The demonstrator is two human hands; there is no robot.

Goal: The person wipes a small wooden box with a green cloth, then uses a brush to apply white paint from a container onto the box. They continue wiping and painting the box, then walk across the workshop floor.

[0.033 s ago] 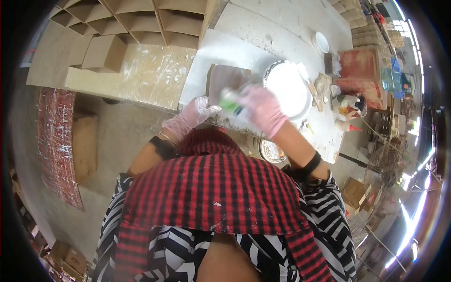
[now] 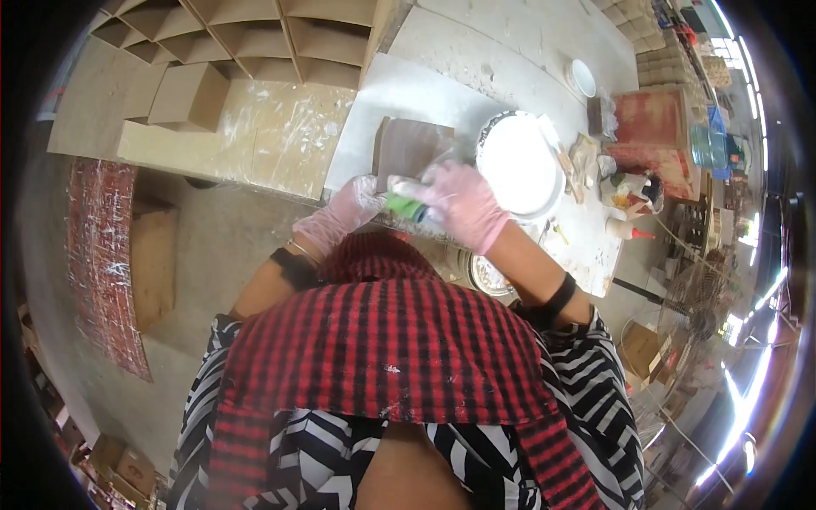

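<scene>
Sitting just L of the action is the pink-gloved left hand (image 2: pixel 350 206), fingers curled by the near L corner of a brown panel (image 2: pixel 415 146); can't tell if it's actually pinching it. Panel's a roughly rectangular pc, dull greyish brown w/ a soft sheen, by the front edge of the whitish worktop (image 2: pixel 510 64). Next over is a green-and-white tool (image 2: pixel 405 206) w/ a dark bluish end, gripped by the right hand (image 2: pixel 467 206), pink-gloved too. R of that: a big round tub (image 2: pixel 517 161) of bright white stuff, rim smeared.

Hard-to-see bits, L to R: left fingertips kinda merge w/ the panel's edge, the panel's near R part is behind the right hand + tool, and the tool's blurry, so idk what kind exactly. Tub contents are blown out.

Re: writing, cartons (image 2: pixel 134 467) bottom L have markings, way too small to read; the red-tipped squeeze bottle (image 2: pixel 619 228) far R is too tiny to check for a label.
</scene>
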